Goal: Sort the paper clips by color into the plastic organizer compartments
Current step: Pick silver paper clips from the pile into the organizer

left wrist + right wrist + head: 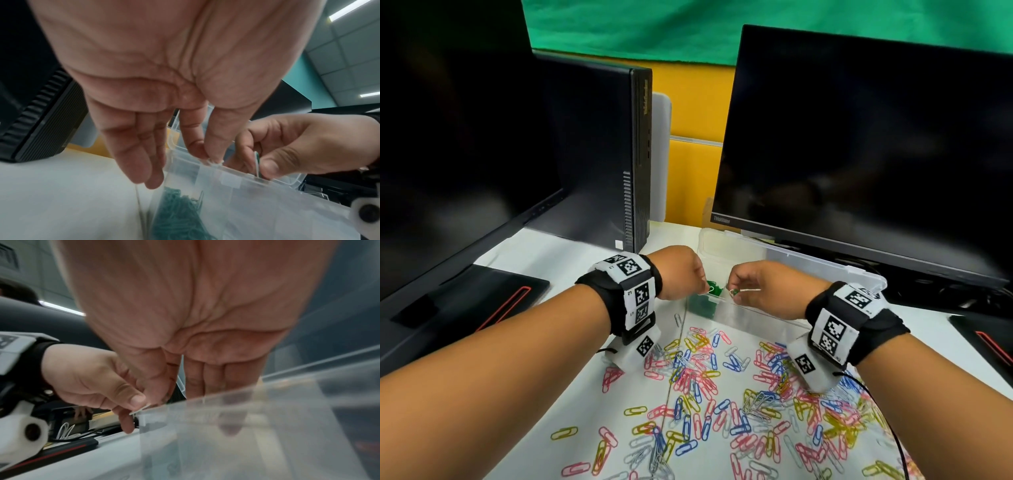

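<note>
Both hands hover over the near-left corner of the clear plastic organizer (825,270) on the white tabletop (571,359). The left hand (681,274) has thumb and forefinger pressed together in a grip on a pale paper clip (140,408), with the heap of green clips (176,211) in the compartment directly beneath it. The right hand (760,287), just beside it, has its grip clamped on a green-and-white clip (257,162) above the rim, and the mixed-colour loose clips (722,394) lie spread on the tabletop nearer the person, below both wrists.
</note>
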Tool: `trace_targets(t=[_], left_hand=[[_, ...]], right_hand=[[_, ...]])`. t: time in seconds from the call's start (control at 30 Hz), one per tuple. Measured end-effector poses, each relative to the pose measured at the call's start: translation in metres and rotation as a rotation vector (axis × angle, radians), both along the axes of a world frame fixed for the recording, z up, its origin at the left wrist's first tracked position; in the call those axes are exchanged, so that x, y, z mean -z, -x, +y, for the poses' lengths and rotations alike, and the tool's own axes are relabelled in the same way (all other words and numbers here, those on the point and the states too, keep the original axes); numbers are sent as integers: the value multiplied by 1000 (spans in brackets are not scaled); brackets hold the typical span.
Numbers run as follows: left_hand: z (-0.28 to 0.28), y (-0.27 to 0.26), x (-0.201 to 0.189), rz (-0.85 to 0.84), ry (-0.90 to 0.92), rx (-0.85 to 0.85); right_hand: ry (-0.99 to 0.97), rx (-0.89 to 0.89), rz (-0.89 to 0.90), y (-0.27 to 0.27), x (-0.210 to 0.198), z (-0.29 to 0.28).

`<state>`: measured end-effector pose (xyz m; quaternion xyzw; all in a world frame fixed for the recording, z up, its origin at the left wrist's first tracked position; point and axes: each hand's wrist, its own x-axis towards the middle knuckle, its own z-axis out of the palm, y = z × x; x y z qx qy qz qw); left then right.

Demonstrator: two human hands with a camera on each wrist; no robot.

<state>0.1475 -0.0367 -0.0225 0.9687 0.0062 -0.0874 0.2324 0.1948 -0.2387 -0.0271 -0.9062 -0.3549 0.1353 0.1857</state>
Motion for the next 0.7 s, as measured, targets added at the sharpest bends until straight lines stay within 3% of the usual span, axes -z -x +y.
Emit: trace_targets(t=[0.17,0.4,0.7], left_hand=[[2,5,0,42,-100,-57],[1,13,-16,-89,-82,-97],[8,18,-18,-101,160,-221]], right_hand=[[70,86,-242,8,-7,-2],[-155,162,17,13,-15,-4],[-194,128,-65,14,-16,34]])
